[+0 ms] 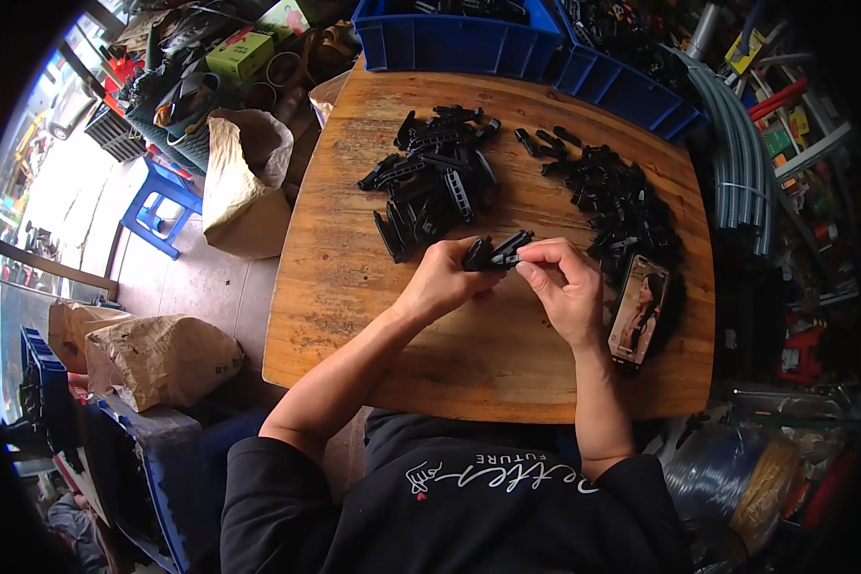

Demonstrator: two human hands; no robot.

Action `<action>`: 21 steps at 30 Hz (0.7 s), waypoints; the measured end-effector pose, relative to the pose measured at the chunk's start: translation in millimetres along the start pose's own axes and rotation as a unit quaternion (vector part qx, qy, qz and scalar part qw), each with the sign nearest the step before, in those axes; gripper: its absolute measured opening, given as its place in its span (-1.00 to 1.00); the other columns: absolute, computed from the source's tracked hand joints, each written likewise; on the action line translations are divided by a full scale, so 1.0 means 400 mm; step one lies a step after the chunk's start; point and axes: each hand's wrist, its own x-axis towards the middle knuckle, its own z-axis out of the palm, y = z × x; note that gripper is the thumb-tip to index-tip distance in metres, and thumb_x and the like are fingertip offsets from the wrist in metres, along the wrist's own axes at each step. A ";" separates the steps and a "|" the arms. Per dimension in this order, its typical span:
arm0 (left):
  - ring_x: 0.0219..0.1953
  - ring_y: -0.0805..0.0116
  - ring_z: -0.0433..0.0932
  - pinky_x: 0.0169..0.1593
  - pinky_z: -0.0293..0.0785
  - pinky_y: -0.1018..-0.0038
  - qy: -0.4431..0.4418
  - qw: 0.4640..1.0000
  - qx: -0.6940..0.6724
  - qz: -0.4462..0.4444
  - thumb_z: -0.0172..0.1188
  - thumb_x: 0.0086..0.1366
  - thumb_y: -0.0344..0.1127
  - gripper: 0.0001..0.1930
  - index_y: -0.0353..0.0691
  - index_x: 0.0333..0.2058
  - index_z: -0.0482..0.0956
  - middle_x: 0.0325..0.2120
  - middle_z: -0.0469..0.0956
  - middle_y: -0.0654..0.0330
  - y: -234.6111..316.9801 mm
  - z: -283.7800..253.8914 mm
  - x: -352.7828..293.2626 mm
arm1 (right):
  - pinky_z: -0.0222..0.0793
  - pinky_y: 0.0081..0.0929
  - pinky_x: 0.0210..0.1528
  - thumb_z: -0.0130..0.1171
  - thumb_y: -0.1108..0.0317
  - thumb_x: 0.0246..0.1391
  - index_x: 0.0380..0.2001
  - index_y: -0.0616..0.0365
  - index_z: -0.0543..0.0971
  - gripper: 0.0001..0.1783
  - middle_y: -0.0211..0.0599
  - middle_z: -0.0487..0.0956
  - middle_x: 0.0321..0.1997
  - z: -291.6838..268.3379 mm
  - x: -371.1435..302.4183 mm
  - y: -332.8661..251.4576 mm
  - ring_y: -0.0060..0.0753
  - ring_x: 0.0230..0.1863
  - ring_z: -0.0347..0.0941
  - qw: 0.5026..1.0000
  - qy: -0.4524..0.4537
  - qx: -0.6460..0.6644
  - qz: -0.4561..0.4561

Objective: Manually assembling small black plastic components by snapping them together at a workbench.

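Note:
Over the middle of the wooden table [330,263], my left hand [440,279] is closed round black plastic parts [496,254], at least two of them side by side. With thumb and fingertips, my right hand [566,285] pinches the right end of one of these; whether a smaller piece sits between the fingertips I cannot make out. Just beyond my left hand lies a heap of longer, ribbed black plastic parts [430,172]. A second heap, of smaller black plastic pieces [622,196], spreads along the table's right side. Near my right wrist a phone [639,311] shows a lit picture.
Blue crates [459,43] with black parts stand at the table's far edge. Grey hoses [741,163] hang at the right. On the left are a blue stool [163,206], an open paper sack [244,201], another sack [167,359] and a blue bin [167,459].

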 end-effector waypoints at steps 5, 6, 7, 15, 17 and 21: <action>-0.59 0.54 0.49 -0.51 0.40 0.57 0.009 0.992 0.087 0.092 0.25 0.09 -0.32 -0.78 -0.35 -0.37 0.49 -0.66 0.49 0.23 0.005 0.007 -0.012 | 0.42 -0.56 -0.30 0.27 0.60 -0.16 -0.38 0.21 0.52 -0.79 -0.28 0.53 -0.36 0.012 0.012 -0.012 -0.41 -0.34 0.50 0.991 0.035 -0.092 -0.093; -0.59 0.55 0.48 -0.51 0.38 0.57 0.027 0.980 0.145 0.130 0.26 0.09 -0.31 -0.77 -0.35 -0.36 0.49 -0.67 0.49 0.22 0.002 0.008 -0.011 | 0.43 -0.54 -0.30 0.28 0.61 -0.18 -0.38 0.21 0.53 -0.79 -0.28 0.53 -0.36 0.012 0.013 -0.014 -0.39 -0.34 0.50 0.990 0.039 -0.094 -0.095; -0.60 0.56 0.47 -0.52 0.37 0.57 0.045 0.964 0.203 0.168 0.27 0.08 -0.30 -0.75 -0.36 -0.36 0.49 -0.68 0.48 0.20 0.000 0.008 -0.011 | 0.43 -0.54 -0.30 0.28 0.61 -0.18 -0.38 0.21 0.53 -0.79 -0.28 0.53 -0.36 0.011 0.014 -0.013 -0.39 -0.34 0.50 0.990 0.038 -0.093 -0.095; -0.64 0.56 0.46 -0.55 0.36 0.57 0.011 0.972 0.175 0.155 0.29 0.07 -0.31 -0.75 -0.36 -0.36 0.51 -0.70 0.48 0.19 0.012 0.006 -0.018 | 0.39 -0.65 -0.29 0.33 0.31 -0.09 -0.21 0.27 0.44 -0.59 -0.46 0.47 -0.32 -0.012 0.006 0.018 -0.64 -0.32 0.40 0.977 -0.048 0.167 0.125; -0.65 0.57 0.45 -0.56 0.36 0.58 -0.005 0.975 0.161 0.151 0.29 0.07 -0.31 -0.75 -0.36 -0.35 0.51 -0.71 0.48 0.19 0.013 0.009 -0.020 | 0.33 -0.73 -0.31 0.31 0.20 -0.07 -0.23 0.29 0.43 -0.55 -0.46 0.48 -0.34 -0.015 0.007 0.012 -0.70 -0.35 0.37 0.964 -0.071 0.206 0.149; -0.65 0.58 0.45 -0.57 0.36 0.58 0.014 0.958 0.184 0.217 0.29 0.07 -0.34 -0.77 -0.35 -0.34 0.53 -0.71 0.49 0.20 0.008 0.013 -0.030 | 0.27 -0.78 -0.38 0.33 0.17 -0.08 -0.28 0.25 0.45 -0.58 -0.50 0.49 -0.46 -0.012 0.004 0.000 -0.74 -0.43 0.35 0.983 -0.046 0.132 0.121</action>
